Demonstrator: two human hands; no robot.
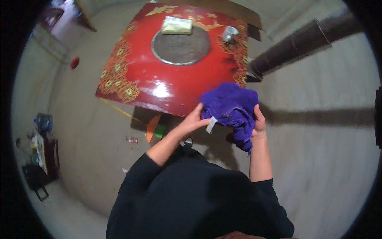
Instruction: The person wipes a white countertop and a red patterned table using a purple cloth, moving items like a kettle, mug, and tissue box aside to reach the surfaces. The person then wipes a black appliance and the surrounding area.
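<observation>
A crumpled purple cloth (229, 103) is held up between my hands, above the near right corner of a red table (179, 83). My left hand (195, 119) grips its left edge, where a small white tag (211, 125) sticks out below the thumb. On the opposite side, my right hand (259, 121) holds the cloth with the thumb up. Part of it hangs down past my right wrist. The fingers behind the cloth are hidden.
On the table are a dark round plate (182, 47), a pale folded packet or cloth (177, 25) and a white cup (230, 33). A dark stovepipe (294, 46) slants up at the right. An orange object (152, 128) and a green object (160, 131) lie under the table's edge.
</observation>
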